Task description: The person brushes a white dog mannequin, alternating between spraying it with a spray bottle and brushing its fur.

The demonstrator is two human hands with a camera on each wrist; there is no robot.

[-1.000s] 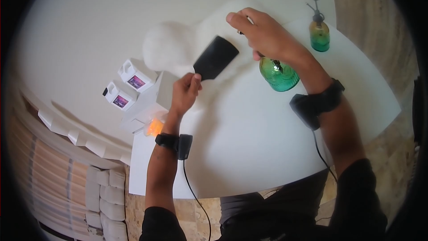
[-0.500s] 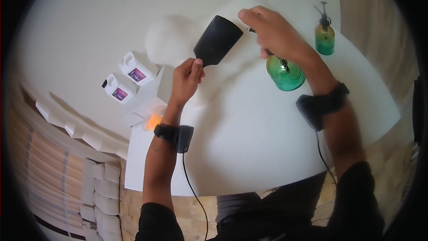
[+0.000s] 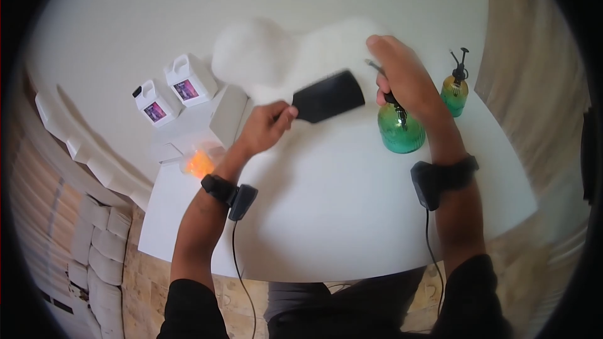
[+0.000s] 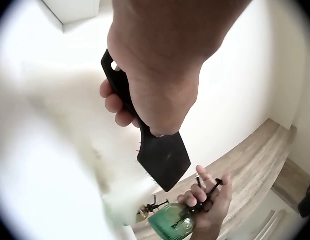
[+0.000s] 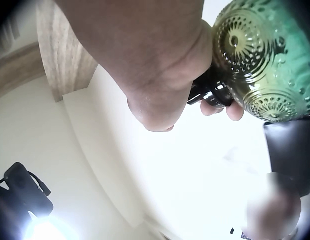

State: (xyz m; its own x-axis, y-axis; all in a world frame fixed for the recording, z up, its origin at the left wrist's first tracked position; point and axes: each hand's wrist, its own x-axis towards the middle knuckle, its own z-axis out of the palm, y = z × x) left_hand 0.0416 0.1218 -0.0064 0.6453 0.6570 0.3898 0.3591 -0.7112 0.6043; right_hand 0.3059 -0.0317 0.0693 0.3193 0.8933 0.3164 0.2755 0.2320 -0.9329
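Observation:
My left hand (image 3: 267,127) grips the handle of a black paddle brush (image 3: 330,95). Its flat back faces up in the head view, and bristles show along one edge in the left wrist view. My right hand (image 3: 405,78) holds a green and amber glass spray bottle (image 3: 402,130) by its black neck, thumb up by the pump. The bottle's embossed side (image 5: 267,60) fills a corner of the right wrist view. A white fluffy form (image 3: 257,53), rounded at its left end, lies on the table beyond the brush.
A second spray bottle (image 3: 455,94) stands to the right, behind my right forearm. At left, two white jugs (image 3: 188,81) with purple labels sit on a white box (image 3: 226,113), near an orange glowing thing (image 3: 200,164). The white table (image 3: 326,213) curves at its right edge.
The brush rose slightly, then came down and swung from upright to nearly level, pointing right. The right hand still holds the bottle, which is now lower in the head view. The head view shifted.

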